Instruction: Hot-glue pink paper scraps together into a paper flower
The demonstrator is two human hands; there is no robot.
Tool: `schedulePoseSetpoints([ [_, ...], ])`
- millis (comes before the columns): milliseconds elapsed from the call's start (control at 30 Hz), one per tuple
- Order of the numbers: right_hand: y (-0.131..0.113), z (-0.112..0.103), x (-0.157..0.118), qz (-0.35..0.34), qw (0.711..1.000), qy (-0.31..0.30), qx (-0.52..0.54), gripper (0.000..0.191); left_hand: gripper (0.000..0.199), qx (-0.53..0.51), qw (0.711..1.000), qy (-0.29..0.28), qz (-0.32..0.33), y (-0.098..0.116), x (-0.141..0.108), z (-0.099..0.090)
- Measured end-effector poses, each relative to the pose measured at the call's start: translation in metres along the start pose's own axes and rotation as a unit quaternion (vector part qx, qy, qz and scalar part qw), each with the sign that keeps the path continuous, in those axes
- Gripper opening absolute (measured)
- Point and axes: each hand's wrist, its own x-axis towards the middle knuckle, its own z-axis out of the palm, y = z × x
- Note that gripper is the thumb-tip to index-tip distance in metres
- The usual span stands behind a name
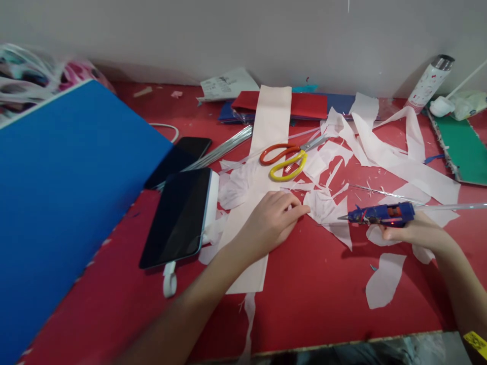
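In the head view my left hand (272, 218) is closed in a pinch at the edge of a wrinkled white crepe paper piece (321, 205) lying on the table. My right hand (422, 233) grips a blue glue gun (384, 214), with a clear glue stick (452, 207) coming out of its back. The gun's metal nozzle points left at the paper piece, just short of my left fingers. Beneath my left wrist runs a long pale paper strip (245, 253). Scissors (287, 159) with one orange and one yellow handle loop lie beyond my left hand.
Left of my hand are a tablet (177, 218), a dark phone (190, 151) and a big blue board (76, 192). White paper scraps (384, 281) litter the red table (312, 309). A patterned bottle (429, 83) and a green board (466, 147) stand at right.
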Motion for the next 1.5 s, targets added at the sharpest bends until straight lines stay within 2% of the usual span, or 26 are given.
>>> schedulePoseSetpoints([
  [167,-0.007,0.013,-0.002,0.01,0.999,0.024,-0.047,0.029,0.021,-0.014,1.0,0.0,-0.028,-0.004,-0.001,-0.001],
  [267,-0.009,0.017,0.0,-0.021,0.997,0.028,-0.072,0.029,0.022,-0.022,1.0,-0.008,-0.011,-0.003,-0.002,0.003],
  [400,-0.012,0.02,0.005,-0.08,0.994,0.003,-0.079,0.031,0.022,-0.03,0.999,-0.013,0.009,-0.002,-0.002,0.01],
  [900,-0.007,0.026,0.011,-0.151,0.981,0.02,-0.123,0.039,0.023,-0.008,0.999,-0.031,0.011,-0.001,-0.001,0.011],
  [1500,-0.013,0.028,0.012,-0.143,0.977,0.032,-0.155,0.038,0.02,-0.011,1.0,-0.02,0.013,-0.003,-0.002,0.012],
])
